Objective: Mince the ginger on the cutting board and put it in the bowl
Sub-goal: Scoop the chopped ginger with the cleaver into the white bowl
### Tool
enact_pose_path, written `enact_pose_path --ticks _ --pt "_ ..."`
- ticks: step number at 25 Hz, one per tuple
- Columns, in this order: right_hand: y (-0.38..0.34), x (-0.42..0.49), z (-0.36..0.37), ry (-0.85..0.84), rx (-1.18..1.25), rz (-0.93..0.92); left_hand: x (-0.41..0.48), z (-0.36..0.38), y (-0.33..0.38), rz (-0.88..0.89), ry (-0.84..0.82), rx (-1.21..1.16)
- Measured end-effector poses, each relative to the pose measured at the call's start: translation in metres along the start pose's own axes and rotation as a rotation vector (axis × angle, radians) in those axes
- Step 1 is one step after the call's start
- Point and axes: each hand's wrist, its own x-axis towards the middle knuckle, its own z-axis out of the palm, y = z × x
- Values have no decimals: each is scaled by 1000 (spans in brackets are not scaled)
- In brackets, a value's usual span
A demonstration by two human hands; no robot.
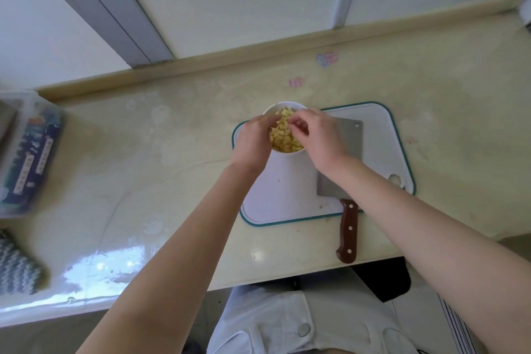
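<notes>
Hovering at frame centre | ginger (287,138) heaped in bowl (283,102), directly beneath both sets of fingertips | left hand (253,138), right hand (319,138) curled, pinching what? can't tell | cleaver (344,135) lies right, nearer right hand

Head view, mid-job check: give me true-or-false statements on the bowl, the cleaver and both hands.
1. The cleaver lies flat on the cutting board, and neither hand grips it. True.
2. The bowl is empty. False: it holds a heap of minced ginger.
3. Both the left hand and the right hand are at the bowl. True.
4. The cleaver's wooden handle lies wholly on the board. False: it juts past the board's near edge over the countertop.
5. The bowl stands at the board's right end. False: it is at the far left corner.
</notes>
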Motion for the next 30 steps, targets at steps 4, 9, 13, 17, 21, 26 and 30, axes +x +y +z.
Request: enact_pose_path --ticks 4,9,13,17,21,26,30 --pt "-2 5 2 -300 -88 63 -2 -2 3 29 -22 11" --pt "5 -27 -9 -158 -105 18 -6 0 -3 65 0 145" --pt "28 -86 -29 -223 -226 53 -15 3 -5 239 114 159" --pt "39 -128 -39 -454 -412 113 -50 18 -9 323 188 161" --pt "31 -142 -33 -529 -548 139 -85 43 -27 276 -19 200" --pt "22 -144 -26 -514 -629 186 -100 54 -37 224 -105 240" --pt "19 -144 -17 -489 -655 267 -104 54 -35 215 -79 234"
